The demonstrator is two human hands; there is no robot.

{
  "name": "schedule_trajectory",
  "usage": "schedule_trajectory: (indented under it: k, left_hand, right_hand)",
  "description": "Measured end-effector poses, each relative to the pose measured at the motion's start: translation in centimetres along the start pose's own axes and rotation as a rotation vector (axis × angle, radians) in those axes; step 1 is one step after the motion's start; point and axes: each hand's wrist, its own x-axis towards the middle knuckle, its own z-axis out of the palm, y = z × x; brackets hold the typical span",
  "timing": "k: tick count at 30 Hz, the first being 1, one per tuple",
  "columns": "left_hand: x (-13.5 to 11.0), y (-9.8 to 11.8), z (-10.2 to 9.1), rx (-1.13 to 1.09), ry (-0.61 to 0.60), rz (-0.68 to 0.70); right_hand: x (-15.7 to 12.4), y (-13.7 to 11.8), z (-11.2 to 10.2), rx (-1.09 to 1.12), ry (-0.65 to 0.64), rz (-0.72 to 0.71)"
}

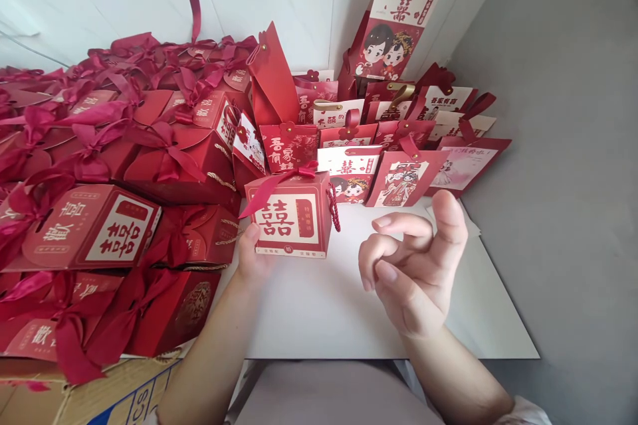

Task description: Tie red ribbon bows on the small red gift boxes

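My left hand [250, 254] grips a small red gift box [293, 215] from its left underside, holding it just above the white table [319, 309]. The box has a white label with a red double-happiness character, a dark red ribbon bow on top and a red cord handle on its right side. My right hand [413, 265] hovers to the right of the box, palm toward me, fingers loosely curled and apart, holding nothing.
A big pile of red ribbon-tied boxes [100, 212] fills the left side, resting partly on a cardboard carton [90, 398]. Red and white paper gift bags [399, 146] stand in rows at the back against the white wall. Grey floor lies to the right.
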Motion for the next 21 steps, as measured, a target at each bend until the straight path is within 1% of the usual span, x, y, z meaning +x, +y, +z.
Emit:
schedule_trajectory:
  k: [3,5,8,11,12,13,15,18,19,21]
  left_hand:
    - [-0.1,0.1,0.0,0.049,-0.025,-0.008]
    - [-0.1,0.1,0.0,0.073,-0.020,0.007]
    - [0.1,0.1,-0.1,0.094,0.013,0.046]
    - [0.2,0.1,-0.3,0.089,0.026,0.061]
    - [0.1,0.1,-0.3,0.084,0.018,0.063]
    - [0.1,0.1,-0.3,0.075,0.006,0.065]
    - [0.0,0.1,-0.2,0.054,-0.024,0.064]
    - [-0.1,0.2,0.0,0.036,-0.064,0.054]
    - [-0.1,0.3,0.1,0.034,-0.079,0.052]
    - [0.0,0.3,0.2,0.029,-0.111,0.046]
  right_hand:
    - [0.1,0.2,0.2,-0.088,0.056,-0.057]
    - [0.1,0.6,0.1,-0.118,0.079,-0.078]
    - [0.1,1.4,-0.3,-0.138,0.040,-0.066]
    - [0.0,2.3,-0.8,-0.230,0.029,-0.048]
    - [-0.1,2.5,-0.9,-0.269,0.027,-0.022]
    - [0.0,2.8,-0.9,-0.298,0.015,0.027]
    - [0.0,3.3,-0.9,-0.295,-0.057,0.180]
    - [0.1,4.3,-0.7,-0.139,-0.213,0.437]
    - [0.1,4.6,-0.6,-0.070,-0.258,0.497]
    - [0.1,5.2,-0.5,0.043,-0.301,0.563]
